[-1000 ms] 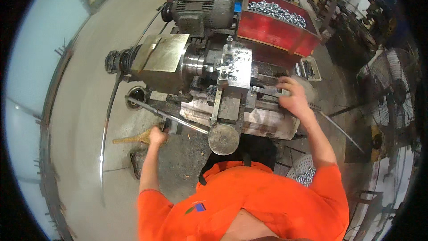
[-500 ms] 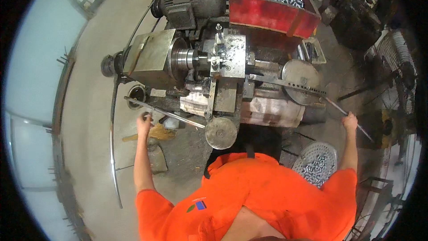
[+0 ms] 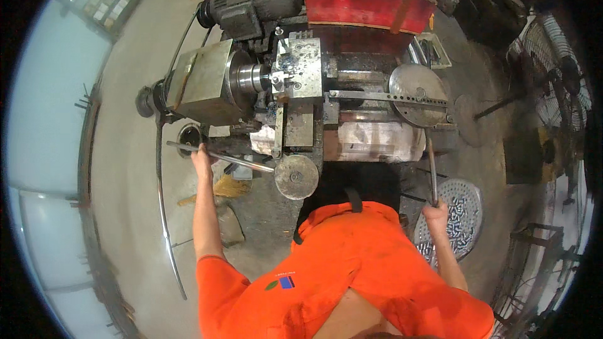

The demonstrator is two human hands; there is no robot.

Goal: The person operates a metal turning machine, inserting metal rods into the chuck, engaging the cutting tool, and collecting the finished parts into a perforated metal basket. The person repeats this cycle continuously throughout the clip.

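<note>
My left hand [image 3: 201,162] is closed around a long metal lever rod [image 3: 242,162], left of its middle. That rod runs to a round metal disc [image 3: 296,177] at the front of a small lathe. My right hand [image 3: 436,215] grips the lower end of another lever rod [image 3: 432,166], which hangs from a larger round plate [image 3: 418,91] at the lathe's right. A flat bar with holes [image 3: 377,96] links this plate to the carriage. The tool block [image 3: 300,66] stands close beside the shiny spindle nose [image 3: 250,78], with dark chips about it.
Behind the lathe are a dark motor [image 3: 257,3] and a red bin [image 3: 361,6] of small metal pieces. A perforated tray [image 3: 472,210] with similar pieces is by my right arm. A broom head [image 3: 229,187] and a long bar [image 3: 164,213] are at left; a fan [image 3: 553,66] is far right.
My right hand has swung its lever inward, from pointing out to the right to pointing toward me. My left hand has closed on its rod. The tool block has shifted left toward the spindle.
</note>
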